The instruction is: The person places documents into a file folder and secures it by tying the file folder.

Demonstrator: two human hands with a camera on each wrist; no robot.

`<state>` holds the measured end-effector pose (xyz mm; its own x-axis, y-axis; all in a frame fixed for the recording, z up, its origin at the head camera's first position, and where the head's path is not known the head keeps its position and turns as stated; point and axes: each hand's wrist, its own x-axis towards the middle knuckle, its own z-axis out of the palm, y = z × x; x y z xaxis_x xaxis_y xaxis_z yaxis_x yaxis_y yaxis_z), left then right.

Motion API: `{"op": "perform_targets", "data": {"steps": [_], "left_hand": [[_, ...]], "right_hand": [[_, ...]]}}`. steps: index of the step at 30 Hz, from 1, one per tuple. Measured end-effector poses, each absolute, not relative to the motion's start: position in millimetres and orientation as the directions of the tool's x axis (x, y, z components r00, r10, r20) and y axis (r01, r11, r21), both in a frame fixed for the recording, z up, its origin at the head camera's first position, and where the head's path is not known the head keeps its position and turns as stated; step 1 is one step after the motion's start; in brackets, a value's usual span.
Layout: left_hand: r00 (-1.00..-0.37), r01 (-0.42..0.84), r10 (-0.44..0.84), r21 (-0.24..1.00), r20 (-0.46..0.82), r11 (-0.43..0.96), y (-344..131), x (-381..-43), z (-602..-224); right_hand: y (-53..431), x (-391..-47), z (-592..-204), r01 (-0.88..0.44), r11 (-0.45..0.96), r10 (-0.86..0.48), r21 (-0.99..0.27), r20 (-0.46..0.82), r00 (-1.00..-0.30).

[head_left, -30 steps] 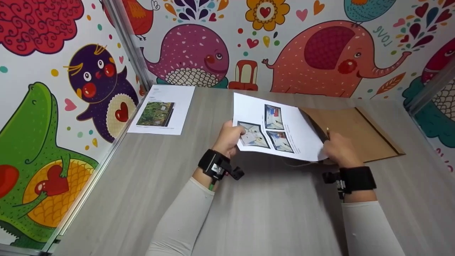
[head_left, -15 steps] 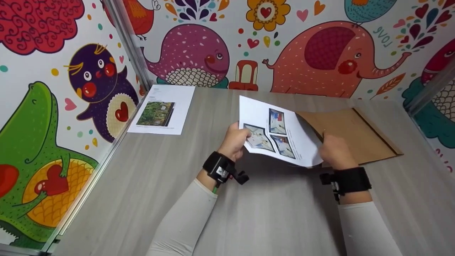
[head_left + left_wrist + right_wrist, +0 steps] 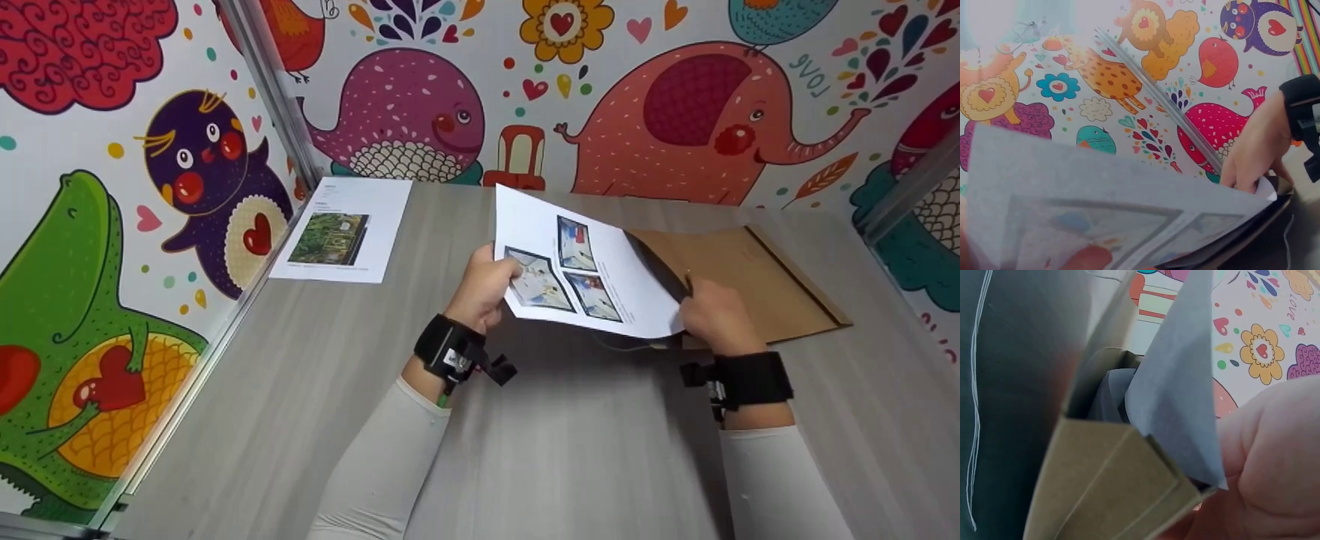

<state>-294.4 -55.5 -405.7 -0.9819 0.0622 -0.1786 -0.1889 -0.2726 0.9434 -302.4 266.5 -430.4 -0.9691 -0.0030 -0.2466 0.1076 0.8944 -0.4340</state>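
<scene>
My left hand (image 3: pixel 480 289) pinches the left edge of a white printed sheet (image 3: pixel 637 281) with three pictures on it, thumb on top. The sheet is held above the table at a tilt, its right end at the mouth of a brown kraft document envelope (image 3: pixel 750 277). My right hand (image 3: pixel 716 315) grips the envelope at its mouth. In the right wrist view, the sheet (image 3: pixel 1176 394) enters the gaping mouth of the envelope (image 3: pixel 1112 478), where more paper (image 3: pixel 1109 396) shows inside. A thin white string (image 3: pixel 975 410) hangs near the envelope.
Another printed sheet (image 3: pixel 379 240) with a garden photo lies at the table's back left. Cartoon-printed walls (image 3: pixel 532 97) bound the grey wood-look table (image 3: pixel 555 450) at the back and sides. A metal frame post (image 3: pixel 274 90) stands in the back left corner.
The sheet and my left hand shift slightly right and nearer, then back left and farther away. My right hand makes a small matching move and keeps its grip on the envelope.
</scene>
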Motion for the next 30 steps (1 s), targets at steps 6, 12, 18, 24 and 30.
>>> {"op": "perform_targets", "data": {"steps": [6,12,18,24,30], "left_hand": [[-0.983,-0.181,0.1,0.93,-0.156,-0.321,-62,-292,-399],[-0.979,-0.173,0.16,0.923,-0.124,-0.343,-55,-287,-396],[-0.981,-0.155,0.164,0.917,-0.101,-0.368,-55,-283,-391],[-0.985,-0.134,0.156,0.916,-0.08,-0.377,-60,-281,-385],[-0.978,-0.127,0.2,0.932,-0.06,-0.341,-61,-279,-382]], "right_hand": [[264,-302,-432,0.151,0.891,0.04,-0.427,-0.259,-0.965],[263,-302,-433,0.169,0.881,0.054,-0.442,-0.261,-0.964],[262,-302,-430,0.18,0.876,0.059,-0.448,-0.27,-0.961],[263,-301,-429,0.141,0.889,0.04,-0.436,-0.233,-0.972],[266,-300,-429,0.138,0.88,0.023,-0.455,-0.248,-0.968]]}}
